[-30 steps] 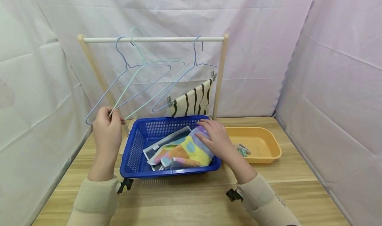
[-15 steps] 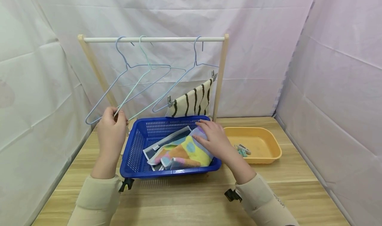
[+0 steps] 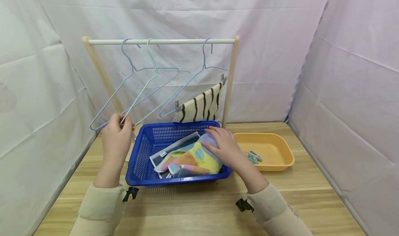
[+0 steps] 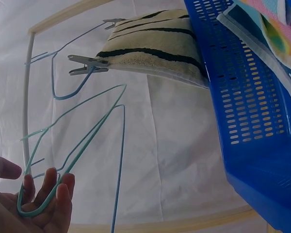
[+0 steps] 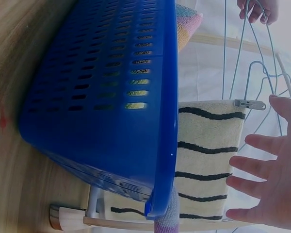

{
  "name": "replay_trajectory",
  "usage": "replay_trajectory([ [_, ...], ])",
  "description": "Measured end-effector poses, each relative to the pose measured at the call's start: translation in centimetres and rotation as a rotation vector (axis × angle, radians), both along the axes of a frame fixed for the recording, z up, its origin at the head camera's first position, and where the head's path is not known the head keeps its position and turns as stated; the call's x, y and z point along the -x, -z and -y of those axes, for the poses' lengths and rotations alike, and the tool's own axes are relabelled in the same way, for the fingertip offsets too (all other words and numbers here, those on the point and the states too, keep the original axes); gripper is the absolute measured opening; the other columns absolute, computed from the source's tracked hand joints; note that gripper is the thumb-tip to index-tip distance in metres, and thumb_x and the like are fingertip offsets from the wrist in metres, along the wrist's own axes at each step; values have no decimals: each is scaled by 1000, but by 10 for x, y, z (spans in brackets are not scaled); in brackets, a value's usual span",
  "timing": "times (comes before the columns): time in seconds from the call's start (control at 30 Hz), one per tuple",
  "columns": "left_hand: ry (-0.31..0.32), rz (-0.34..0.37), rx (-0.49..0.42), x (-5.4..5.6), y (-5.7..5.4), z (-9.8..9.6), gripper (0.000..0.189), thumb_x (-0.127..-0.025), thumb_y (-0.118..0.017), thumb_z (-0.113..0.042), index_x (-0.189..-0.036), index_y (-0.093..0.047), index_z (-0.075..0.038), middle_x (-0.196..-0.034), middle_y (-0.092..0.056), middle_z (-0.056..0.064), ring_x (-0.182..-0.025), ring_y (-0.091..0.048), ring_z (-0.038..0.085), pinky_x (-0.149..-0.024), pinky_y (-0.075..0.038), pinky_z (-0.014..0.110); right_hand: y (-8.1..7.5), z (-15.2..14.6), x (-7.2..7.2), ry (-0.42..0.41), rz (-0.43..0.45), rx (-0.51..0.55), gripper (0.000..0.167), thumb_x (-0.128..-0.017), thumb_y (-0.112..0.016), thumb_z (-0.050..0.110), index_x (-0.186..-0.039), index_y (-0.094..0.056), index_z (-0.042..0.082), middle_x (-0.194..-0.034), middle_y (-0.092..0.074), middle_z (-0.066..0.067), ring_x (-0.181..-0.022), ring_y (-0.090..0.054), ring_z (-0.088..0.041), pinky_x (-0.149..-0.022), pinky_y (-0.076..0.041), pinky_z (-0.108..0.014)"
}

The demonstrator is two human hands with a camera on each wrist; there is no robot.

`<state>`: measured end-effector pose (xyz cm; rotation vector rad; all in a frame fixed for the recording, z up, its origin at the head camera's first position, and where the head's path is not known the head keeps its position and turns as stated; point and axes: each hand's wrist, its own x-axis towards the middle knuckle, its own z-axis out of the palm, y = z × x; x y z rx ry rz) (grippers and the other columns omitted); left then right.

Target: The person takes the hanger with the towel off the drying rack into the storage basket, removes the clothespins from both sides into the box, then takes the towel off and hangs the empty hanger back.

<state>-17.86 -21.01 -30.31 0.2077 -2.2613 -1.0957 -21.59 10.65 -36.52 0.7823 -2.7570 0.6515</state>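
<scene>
My left hand [image 3: 116,135] holds the lower left corner of a mint green wire hanger [image 3: 141,92]. In the left wrist view its fingers [image 4: 48,179] curl around that corner. The hanger's hook sits over the white rod [image 3: 184,41]. My right hand [image 3: 225,144] lies over the right side of the blue basket [image 3: 132,166], next to the multicoloured towel [image 3: 190,158]. The right wrist view shows its fingers spread and straight, holding nothing. A dark cloth with white edging [image 3: 174,146] lies partly under the towel.
A blue hanger [image 3: 107,101] hangs at left. Another blue hanger [image 3: 187,83] bears a striped cream cloth [image 3: 201,104] held by metal clips [image 3: 177,106]. A yellow tray [image 3: 274,149] with small clips [image 3: 254,156] stands right of the basket.
The mint green hanger has come down and right, its hook now on the rod where it stood above it. My left hand moved slightly right with it. The right hand stays nearly still.
</scene>
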Motion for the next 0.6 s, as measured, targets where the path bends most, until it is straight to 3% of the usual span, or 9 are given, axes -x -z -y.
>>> replay_trajectory([
  [0.6,17,43,-54,-1,5,8,32,-101,-44,-24,-116,-55,1,-105,-70,17,-97,-66,30,-75,-44,34,-2,-11,-10,3,-25,-9,56,-99,-50,50,-140,-51,14,-147,-45,-10,-136,-36,-31,-111,-22,-56],
])
